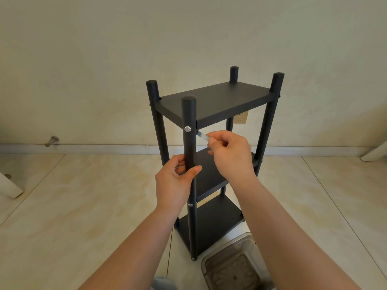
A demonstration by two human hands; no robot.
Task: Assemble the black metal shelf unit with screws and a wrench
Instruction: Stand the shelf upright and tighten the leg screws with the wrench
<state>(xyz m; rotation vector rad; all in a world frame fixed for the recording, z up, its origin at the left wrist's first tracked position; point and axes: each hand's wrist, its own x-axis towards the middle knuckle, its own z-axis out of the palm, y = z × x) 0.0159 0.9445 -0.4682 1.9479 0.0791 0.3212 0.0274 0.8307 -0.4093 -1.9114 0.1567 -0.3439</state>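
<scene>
A black metal shelf unit (213, 99) with three shelves and four round posts stands upright on the tiled floor. My left hand (174, 181) is wrapped around the near front post (188, 116) below the top shelf. A silver screw head (187, 128) shows on that post at top-shelf height, and another screw (190, 204) sits lower down. My right hand (228, 153) pinches a flat silver wrench (202, 135), whose tip points at the inner side of the post just under the top shelf.
A shallow metal tray (236, 266) lies on the floor by the shelf's near foot. A wall with a socket (240, 118) and a door stopper (52, 141) is behind. White furniture legs stand at far left (8, 187) and far right (374, 152).
</scene>
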